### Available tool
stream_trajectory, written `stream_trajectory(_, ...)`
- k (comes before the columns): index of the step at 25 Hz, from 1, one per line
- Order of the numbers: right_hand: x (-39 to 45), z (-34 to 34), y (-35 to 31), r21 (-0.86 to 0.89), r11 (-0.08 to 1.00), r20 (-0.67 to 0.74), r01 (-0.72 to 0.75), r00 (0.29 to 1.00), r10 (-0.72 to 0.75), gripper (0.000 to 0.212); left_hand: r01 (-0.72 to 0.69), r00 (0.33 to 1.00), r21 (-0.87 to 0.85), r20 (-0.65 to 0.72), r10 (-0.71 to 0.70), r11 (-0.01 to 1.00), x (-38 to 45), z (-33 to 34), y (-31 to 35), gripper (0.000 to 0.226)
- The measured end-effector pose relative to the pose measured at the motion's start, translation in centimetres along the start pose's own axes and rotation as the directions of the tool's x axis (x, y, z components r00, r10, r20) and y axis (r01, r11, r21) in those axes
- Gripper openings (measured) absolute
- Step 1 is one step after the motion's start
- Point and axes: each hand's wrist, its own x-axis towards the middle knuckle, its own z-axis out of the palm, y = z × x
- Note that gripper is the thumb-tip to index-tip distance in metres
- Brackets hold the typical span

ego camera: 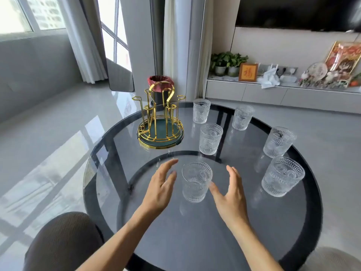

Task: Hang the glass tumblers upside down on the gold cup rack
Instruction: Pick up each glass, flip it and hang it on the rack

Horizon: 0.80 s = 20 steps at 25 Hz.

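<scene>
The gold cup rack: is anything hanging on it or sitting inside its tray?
No. The gold cup rack has bare prongs and a bare green tray. All six glass tumblers stand upright on the glass table. Behind the rack stands a bin, partly hidden by it.

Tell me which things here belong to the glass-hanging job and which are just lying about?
Part of the job: gold cup rack, six glass tumblers, nearest between the open left hand and right hand.

Just there: potted plants, framed picture, bin.
</scene>
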Motion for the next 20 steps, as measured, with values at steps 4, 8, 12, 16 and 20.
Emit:
stream_trajectory(4, -0.1, -0.1, -0.4, -0.065, 0.998, 0.043, -0.027, 0.999, 0.03, 0.064, -0.065, 0.983, 0.001, 0.173, 0.064, 0.998, 0.6, 1.1, 3.7, 0.09)
stream_trajectory(8, 0.0, -0.7, -1.3, -0.021, 1.0, 0.104, 0.008, 0.995, -0.005, 0.023, -0.147, 0.987, 0.138, 0.092, 0.135, 0.98, 1.0, 2.0, 5.1, 0.091)
stream_trajectory(12, 0.6, -1.1, -4.1, 0.406, 0.884, 0.214, -0.233, 0.964, 0.156, 0.041, -0.041, 0.994, -0.097, -0.102, 0.031, 0.994, 1.9, 0.7, 6.0, 0.078)
stream_trajectory(16, 2.5, -0.5, -8.4, 0.729, 0.212, 0.612, -0.651, 0.758, 0.227, 0.048, -0.07, 0.995, -0.248, -0.089, 0.049, 0.966, 3.6, -1.5, 7.3, 0.073)
stream_trajectory(20, 5.3, -0.2, -13.1, 0.748, 0.281, 0.549, -0.601, 0.798, 0.247, 0.025, -0.041, 0.997, -0.315, -0.082, 0.016, 0.948, 5.3, -3.9, 7.4, 0.063)
